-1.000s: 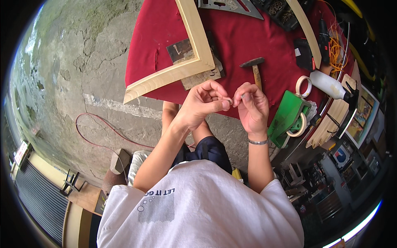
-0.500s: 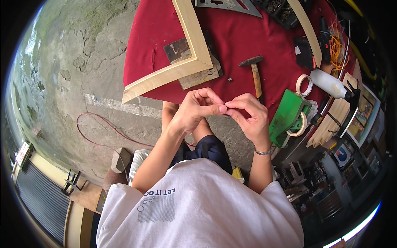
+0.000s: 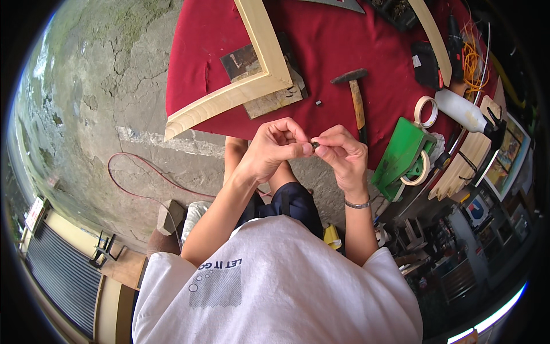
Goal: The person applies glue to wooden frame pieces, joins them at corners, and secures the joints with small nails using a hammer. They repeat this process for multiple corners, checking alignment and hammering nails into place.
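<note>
Both my hands meet above my lap, just off the near edge of the red cloth. Between their fingertips is a small dark piece (image 3: 314,145), too small to name. My left hand (image 3: 278,143) pinches with thumb and forefinger at its left side. My right hand (image 3: 344,153) pinches it from the right. Beyond my left hand, two pale wooden frame bars (image 3: 229,106) join at a corner, resting on dark and worn blocks (image 3: 275,106). A hammer (image 3: 356,103) with a wooden handle lies beyond my right hand. Near it sits another tiny dark bit (image 3: 319,103).
Red cloth (image 3: 326,46) covers the table. At the right stand a green tape dispenser (image 3: 401,155), a tape roll (image 3: 425,112), a white spray bottle (image 3: 461,112) and a bundle of wooden strips (image 3: 467,169). A red hose (image 3: 149,169) loops over the concrete floor.
My fingertips have parted slightly, and the small dark piece between them now shows. My right hand has shifted a little left. The view has moved slightly.
</note>
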Action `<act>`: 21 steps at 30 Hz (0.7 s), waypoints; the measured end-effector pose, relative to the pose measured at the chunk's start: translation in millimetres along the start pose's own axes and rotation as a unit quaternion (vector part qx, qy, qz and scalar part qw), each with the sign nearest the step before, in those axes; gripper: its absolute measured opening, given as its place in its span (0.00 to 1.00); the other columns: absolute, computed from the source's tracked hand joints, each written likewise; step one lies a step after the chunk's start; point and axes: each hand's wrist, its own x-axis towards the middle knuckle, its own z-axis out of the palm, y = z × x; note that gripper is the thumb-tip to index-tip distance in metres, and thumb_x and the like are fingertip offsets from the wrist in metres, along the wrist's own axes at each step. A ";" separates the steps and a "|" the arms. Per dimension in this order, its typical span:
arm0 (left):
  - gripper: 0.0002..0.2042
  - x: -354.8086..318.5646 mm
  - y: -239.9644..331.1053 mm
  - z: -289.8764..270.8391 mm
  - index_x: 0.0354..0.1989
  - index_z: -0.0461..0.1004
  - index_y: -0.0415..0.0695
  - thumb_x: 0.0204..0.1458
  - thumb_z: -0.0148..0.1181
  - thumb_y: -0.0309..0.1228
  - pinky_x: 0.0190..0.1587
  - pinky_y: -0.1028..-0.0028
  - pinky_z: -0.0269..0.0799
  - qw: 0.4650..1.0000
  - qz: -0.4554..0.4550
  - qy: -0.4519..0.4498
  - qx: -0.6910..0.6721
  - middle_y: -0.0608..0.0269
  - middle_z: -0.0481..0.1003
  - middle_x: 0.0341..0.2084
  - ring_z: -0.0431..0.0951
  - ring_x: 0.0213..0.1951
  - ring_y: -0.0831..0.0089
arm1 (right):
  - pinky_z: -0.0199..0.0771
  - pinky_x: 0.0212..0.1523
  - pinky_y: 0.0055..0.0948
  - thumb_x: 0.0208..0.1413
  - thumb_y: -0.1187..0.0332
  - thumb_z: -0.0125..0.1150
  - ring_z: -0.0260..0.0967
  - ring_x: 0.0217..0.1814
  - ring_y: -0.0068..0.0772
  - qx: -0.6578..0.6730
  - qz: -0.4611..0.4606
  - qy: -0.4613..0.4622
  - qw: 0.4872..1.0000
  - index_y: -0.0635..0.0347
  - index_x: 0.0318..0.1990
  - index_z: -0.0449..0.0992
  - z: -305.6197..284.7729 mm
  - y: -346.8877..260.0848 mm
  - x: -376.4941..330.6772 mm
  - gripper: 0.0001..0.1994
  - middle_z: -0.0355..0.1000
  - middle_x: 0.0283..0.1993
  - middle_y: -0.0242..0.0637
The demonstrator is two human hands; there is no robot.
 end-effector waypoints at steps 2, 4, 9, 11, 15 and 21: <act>0.08 -0.3 2.1 2.9 0.35 0.76 0.39 0.50 0.69 0.18 0.45 0.75 0.79 1.000 0.000 0.001 -0.004 0.62 0.81 0.31 0.82 0.36 0.77 | 0.76 0.40 0.22 0.61 0.77 0.65 0.74 0.42 0.22 0.060 0.021 0.024 0.998 0.65 0.43 0.81 4.6 -2.9 -0.3 0.05 0.74 0.40 0.34; 0.08 0.9 -0.4 2.0 0.35 0.76 0.40 0.51 0.70 0.19 0.46 0.73 0.78 1.000 -0.004 0.013 -0.005 0.60 0.81 0.32 0.82 0.35 0.74 | 0.77 0.40 0.22 0.63 0.76 0.63 0.74 0.42 0.22 0.066 0.028 0.045 0.996 0.67 0.43 0.80 8.2 -2.9 0.0 0.05 0.74 0.41 0.35; 0.07 2.5 -1.5 8.6 0.39 0.77 0.39 0.54 0.68 0.21 0.46 0.72 0.78 0.997 0.003 0.069 0.035 0.60 0.81 0.33 0.82 0.38 0.73 | 0.79 0.41 0.22 0.65 0.74 0.60 0.75 0.38 0.22 -0.072 0.002 0.123 0.990 0.68 0.44 0.77 12.7 3.7 -3.5 0.05 0.75 0.40 0.36; 0.08 0.0 0.9 17.9 0.41 0.78 0.39 0.54 0.68 0.22 0.46 0.72 0.78 0.988 0.019 0.103 0.114 0.61 0.81 0.33 0.81 0.39 0.75 | 0.79 0.40 0.22 0.66 0.75 0.59 0.75 0.36 0.22 -0.095 0.009 0.168 0.981 0.68 0.44 0.76 14.5 5.5 -3.7 0.05 0.75 0.39 0.36; 0.10 6.9 18.7 40.8 0.40 0.82 0.46 0.49 0.69 0.24 0.44 0.70 0.73 0.782 0.242 0.074 0.569 0.64 0.81 0.38 0.80 0.40 0.69 | 0.76 0.36 0.21 0.66 0.73 0.59 0.74 0.33 0.20 -0.140 0.033 0.225 0.964 0.67 0.44 0.75 1.1 22.7 -3.8 0.05 0.76 0.35 0.35; 0.07 94.7 42.1 41.5 0.34 0.80 0.50 0.47 0.70 0.31 0.40 0.69 0.66 0.492 0.484 0.072 0.720 0.71 0.76 0.31 0.74 0.36 0.69 | 0.71 0.31 0.34 0.62 0.78 0.60 0.72 0.29 0.38 -0.360 -0.033 0.212 0.908 0.66 0.39 0.72 -1.4 33.7 6.3 0.02 0.73 0.32 0.41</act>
